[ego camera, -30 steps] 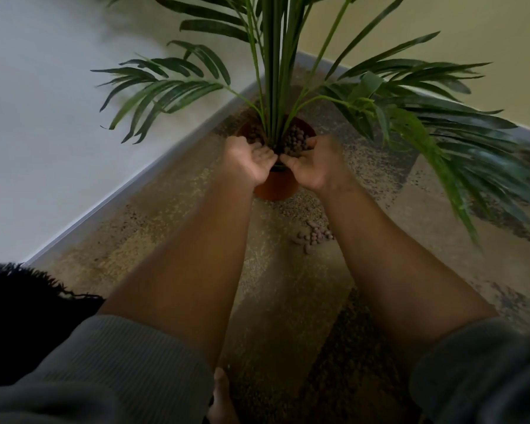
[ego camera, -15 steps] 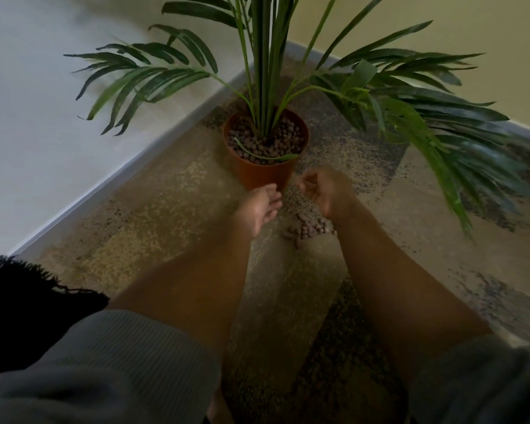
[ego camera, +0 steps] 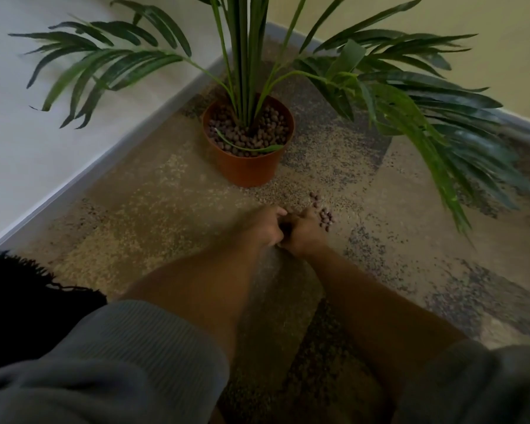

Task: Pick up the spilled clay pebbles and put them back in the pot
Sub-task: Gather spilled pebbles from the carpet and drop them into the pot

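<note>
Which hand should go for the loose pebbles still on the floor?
Probably the right hand: the spilled pebbles lie just beyond its fingers, on its outer side. The left hand sits farther from them, with the right hand between.

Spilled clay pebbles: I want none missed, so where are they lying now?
On the carpet, the spilled clay pebbles lie just right of the right hand, below the pot.

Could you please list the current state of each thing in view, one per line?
Pot: upright on the carpet, filled with clay pebbles around the plant stems.
Spilled pebbles: a small cluster loose on the carpet, apart from the pot.
Left hand: down at the carpet, fingers curled, touching the right hand.
Right hand: down beside the spilled pebbles, cupped; whether it holds any is hidden.
Plant: upright, fronds spread.
</note>
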`<state>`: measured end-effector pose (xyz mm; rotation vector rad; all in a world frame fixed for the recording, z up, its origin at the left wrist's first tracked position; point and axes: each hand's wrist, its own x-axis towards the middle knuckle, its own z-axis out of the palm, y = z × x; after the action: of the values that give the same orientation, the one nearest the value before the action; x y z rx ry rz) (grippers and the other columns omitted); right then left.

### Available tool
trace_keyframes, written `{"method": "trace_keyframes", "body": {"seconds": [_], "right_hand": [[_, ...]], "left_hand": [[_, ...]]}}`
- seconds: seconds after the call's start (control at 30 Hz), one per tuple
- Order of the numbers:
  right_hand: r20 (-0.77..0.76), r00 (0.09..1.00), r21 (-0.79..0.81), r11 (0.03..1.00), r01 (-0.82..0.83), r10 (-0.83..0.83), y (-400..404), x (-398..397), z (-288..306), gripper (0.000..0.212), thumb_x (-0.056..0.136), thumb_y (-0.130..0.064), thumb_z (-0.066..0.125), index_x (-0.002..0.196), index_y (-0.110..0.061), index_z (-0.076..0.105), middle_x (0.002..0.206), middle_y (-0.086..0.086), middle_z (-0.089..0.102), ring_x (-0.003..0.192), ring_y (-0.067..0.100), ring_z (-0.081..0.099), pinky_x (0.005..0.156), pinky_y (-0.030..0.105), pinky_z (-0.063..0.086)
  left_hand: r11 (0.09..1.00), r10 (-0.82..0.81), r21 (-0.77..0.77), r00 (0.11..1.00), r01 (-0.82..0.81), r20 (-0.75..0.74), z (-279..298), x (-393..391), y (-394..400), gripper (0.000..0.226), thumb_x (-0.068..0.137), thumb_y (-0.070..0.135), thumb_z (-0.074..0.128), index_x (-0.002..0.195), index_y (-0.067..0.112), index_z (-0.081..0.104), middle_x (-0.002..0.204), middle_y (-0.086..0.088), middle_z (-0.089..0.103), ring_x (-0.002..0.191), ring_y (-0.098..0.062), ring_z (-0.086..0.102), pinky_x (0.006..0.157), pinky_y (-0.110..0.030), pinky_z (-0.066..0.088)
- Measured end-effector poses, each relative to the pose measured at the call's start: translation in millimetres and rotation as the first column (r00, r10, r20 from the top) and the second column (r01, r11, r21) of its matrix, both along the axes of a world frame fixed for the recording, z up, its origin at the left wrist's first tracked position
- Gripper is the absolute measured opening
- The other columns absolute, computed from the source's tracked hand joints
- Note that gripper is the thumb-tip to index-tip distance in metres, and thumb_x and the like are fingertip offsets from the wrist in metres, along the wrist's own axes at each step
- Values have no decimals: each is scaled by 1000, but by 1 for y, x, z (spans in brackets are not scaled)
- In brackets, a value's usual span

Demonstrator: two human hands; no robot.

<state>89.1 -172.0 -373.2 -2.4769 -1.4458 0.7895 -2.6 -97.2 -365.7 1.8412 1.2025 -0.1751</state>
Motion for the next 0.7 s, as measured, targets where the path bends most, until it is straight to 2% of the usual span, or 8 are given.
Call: {"method": "trace_keyframes", "body": {"seconds": [0.07,0.1,0.2,0.27,0.47,0.6,0.7], "right_hand": [[-25,999,50,999,22,-20,-5,0,-3,50,85,-27,65,134,-22,57,137,16,44,115,35,53,91,34,45],[-26,999,63,998,27,-26,-6,0,-5,47,86,-26,63,133,-21,58,133,15,46,113,33,53,90,33,44],[-7,1000,111,994,-1,2,-10,0,-7,39,92,-35,57,128,-20,60,108,0,36,86,15,43,78,24,34],[17,1000,121,993,-8,6,-10,-1,-8,36,93,-38,53,125,-22,62,104,-2,31,81,11,39,79,23,33],[77,997,78,997,-20,13,-4,-7,-2,38,92,-35,56,130,-29,56,119,5,41,93,21,55,81,29,45],[-14,999,40,998,41,-41,4,-7,-1,37,93,-33,55,128,-23,56,107,-1,42,87,16,49,74,29,40],[87,996,-18,1000,-24,26,6,-9,0,39,91,-25,54,130,-20,57,133,12,47,114,33,53,88,39,46]], "left_hand": [[994,-62,94,998,63,-15,-5,-2,-4,59,79,1,66,132,25,55,130,-4,60,114,-25,58,99,-42,49],[987,-79,141,997,80,-17,-6,-3,-5,55,80,3,66,129,26,57,128,-3,61,112,-24,59,97,-42,51],[956,-117,264,992,128,-54,-6,-7,-7,35,83,11,65,116,24,65,121,-4,61,105,-24,59,92,-40,52],[947,-143,278,986,163,-89,-7,-8,-8,29,83,12,65,111,20,67,121,-6,57,105,-25,58,93,-40,51],[946,-103,290,984,142,-145,-7,-10,-10,21,82,11,67,102,16,69,114,-8,62,103,-26,60,90,-37,52],[946,-91,295,983,136,-162,-8,-13,-9,26,81,10,67,107,16,66,114,-9,64,104,-27,61,87,-36,52],[948,-103,286,985,140,-140,-10,-12,-10,39,81,10,66,118,23,62,121,-6,63,108,-27,60,89,-37,51]]}}
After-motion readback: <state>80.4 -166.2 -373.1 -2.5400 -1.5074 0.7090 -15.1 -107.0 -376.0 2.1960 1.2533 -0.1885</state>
